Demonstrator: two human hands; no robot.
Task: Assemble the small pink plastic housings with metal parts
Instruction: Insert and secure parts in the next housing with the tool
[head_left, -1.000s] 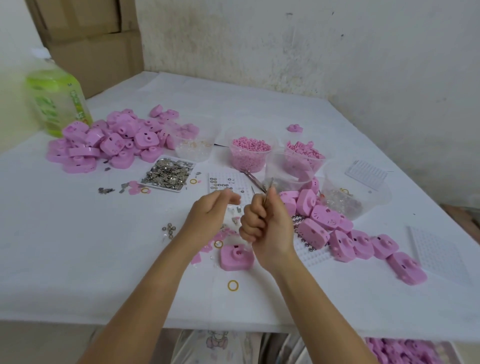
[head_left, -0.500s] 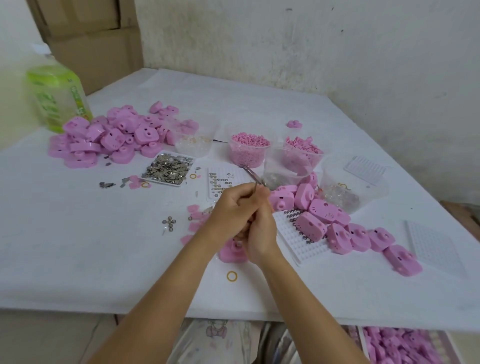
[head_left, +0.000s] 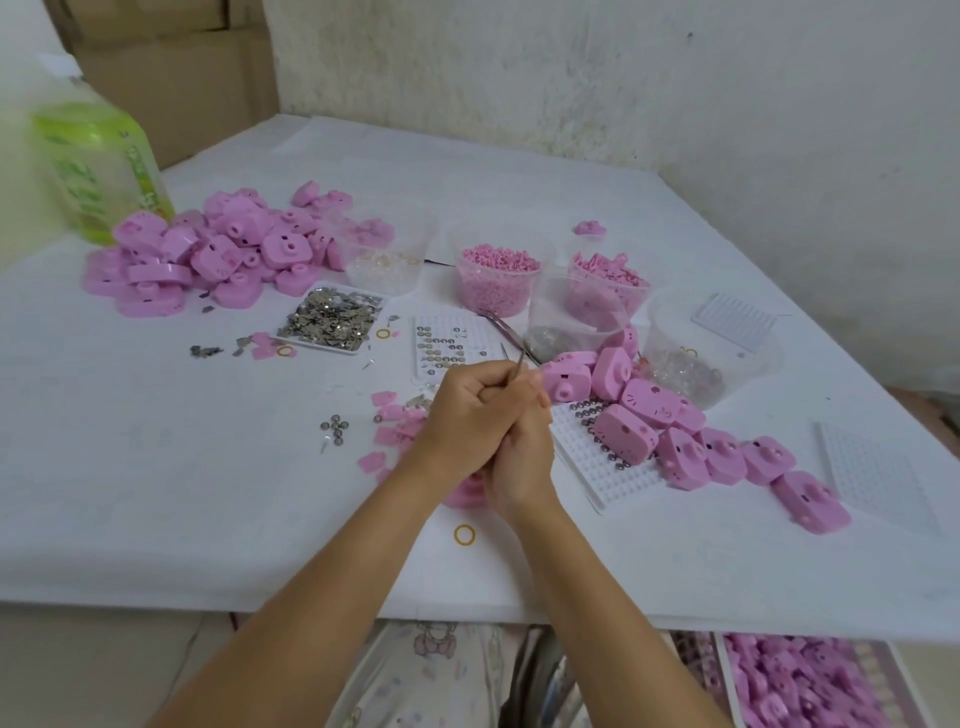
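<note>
Both hands are bunched together at centre of the white tabletop (head_left: 156, 493), low over it. Right hand (head_left: 522, 457) has its fingers curled round thin metal tweezers (head_left: 517, 364), whose tips stick up and away. Left hand (head_left: 465, 415) is curled tight against the right, knuckles up; can't tell what it has hold of, if anything.

The pink plastic housing (head_left: 462, 496) being worked on sits on the tabletop directly under the hands, mostly hidden. A small yellow ring (head_left: 465, 534) lies just near-side of it.

- Big heap of pink housings (head_left: 208, 254) far left, beside a green plastic bottle (head_left: 98, 166).
- Row of pink housings (head_left: 675, 441) runs off to the right, partly over a white pegged grid board (head_left: 602, 473).
- White tray of loose shiny metal parts (head_left: 332, 322) left of centre.
- Clear tub of pink pellets (head_left: 498, 275) behind the hands.
</note>
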